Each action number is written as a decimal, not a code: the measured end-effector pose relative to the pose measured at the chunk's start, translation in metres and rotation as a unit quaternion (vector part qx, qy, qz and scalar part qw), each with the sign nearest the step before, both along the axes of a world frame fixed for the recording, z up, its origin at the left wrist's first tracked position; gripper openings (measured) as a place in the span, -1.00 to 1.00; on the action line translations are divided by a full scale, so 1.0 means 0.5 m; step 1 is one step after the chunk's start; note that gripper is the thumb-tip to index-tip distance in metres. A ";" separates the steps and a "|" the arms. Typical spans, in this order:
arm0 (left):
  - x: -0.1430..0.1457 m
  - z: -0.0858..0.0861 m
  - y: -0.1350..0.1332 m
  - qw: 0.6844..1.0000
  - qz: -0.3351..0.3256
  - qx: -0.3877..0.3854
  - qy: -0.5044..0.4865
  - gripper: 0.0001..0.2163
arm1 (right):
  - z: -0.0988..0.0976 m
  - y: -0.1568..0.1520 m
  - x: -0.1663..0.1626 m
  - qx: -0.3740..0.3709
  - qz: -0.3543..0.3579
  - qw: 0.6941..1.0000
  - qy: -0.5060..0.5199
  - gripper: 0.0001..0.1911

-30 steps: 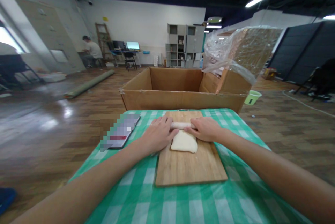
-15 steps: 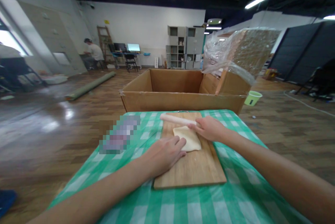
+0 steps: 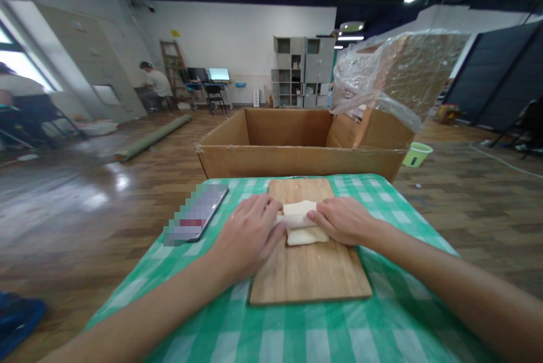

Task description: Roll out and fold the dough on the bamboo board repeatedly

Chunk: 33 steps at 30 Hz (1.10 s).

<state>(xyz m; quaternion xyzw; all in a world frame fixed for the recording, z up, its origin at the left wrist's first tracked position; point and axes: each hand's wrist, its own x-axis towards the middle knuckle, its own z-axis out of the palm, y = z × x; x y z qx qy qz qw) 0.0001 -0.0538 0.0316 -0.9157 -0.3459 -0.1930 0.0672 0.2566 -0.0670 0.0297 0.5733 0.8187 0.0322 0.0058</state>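
A white rolling pin (image 3: 296, 217) lies crosswise over a flat, pale piece of dough (image 3: 307, 236). My left hand (image 3: 253, 230) is closed round the pin's left end. At the other end, my right hand (image 3: 344, 220) grips the pin, fingers curled over it. The dough shows both above and below the pin, and it rests on a wooden cutting board (image 3: 311, 281). Both ends of the pin are hidden under my hands.
The board lies on a table with a green checked cloth (image 3: 203, 329). To the left is a partly pixelated flat device (image 3: 207, 213). Beyond the table stands a large open cardboard box (image 3: 297, 162), with a green bucket (image 3: 417, 155) at its right. Two people sit farther back at the left.
My left hand has left the dough and taken the pin's left end. The pin has come nearer, from the dough's far edge onto its middle, with my right hand still on it.
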 end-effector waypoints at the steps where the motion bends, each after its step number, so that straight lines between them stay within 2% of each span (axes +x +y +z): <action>1: 0.002 -0.006 0.008 1.000 0.020 -0.012 -0.009 -0.73 | 0.000 -0.003 0.000 0.001 0.000 1.000 -0.002 -0.26; 5: 0.021 -0.042 0.052 0.997 0.060 -0.040 0.012 -0.63 | 0.002 0.008 0.000 0.053 -0.015 0.998 -0.004 -0.32; 7: 0.032 -0.053 0.077 0.995 0.092 -0.026 0.027 -0.61 | 0.003 0.028 0.002 0.084 -0.029 0.996 -0.005 -0.32; 9: 0.042 -0.055 0.102 0.992 0.117 -0.001 0.049 -0.60 | 0.004 0.053 0.005 0.082 -0.034 0.996 -0.009 -0.33; 13: 0.055 -0.045 0.142 0.983 0.076 0.058 0.154 -0.69 | -0.001 0.095 0.014 0.020 -0.004 1.000 -0.006 -0.41; 15: 0.056 -0.041 0.147 0.978 0.053 0.076 0.184 -0.72 | -0.006 0.097 0.016 0.015 0.017 1.000 -0.002 -0.48; 18: 0.051 -0.042 0.125 0.983 0.036 0.075 0.163 -0.73 | -0.015 0.066 0.011 0.023 0.029 0.999 0.009 -0.50; 21: 0.039 -0.049 0.078 0.993 0.030 0.050 0.108 -0.68 | -0.021 0.004 -0.004 0.044 -0.038 0.997 0.060 -0.35; 23: 0.029 -0.056 0.041 0.996 0.040 0.037 0.072 -0.63 | -0.026 -0.040 -0.014 0.065 -0.053 0.993 0.080 -0.31; 29: 0.006 -0.066 -0.061 0.995 0.071 0.062 0.036 -0.46 | -0.054 -0.132 -0.016 0.110 0.014 0.989 0.100 -0.30; 33: 0.013 -0.052 -0.085 0.993 0.085 0.058 0.053 -0.44 | -0.064 -0.152 -0.006 0.119 0.036 0.987 0.102 -0.29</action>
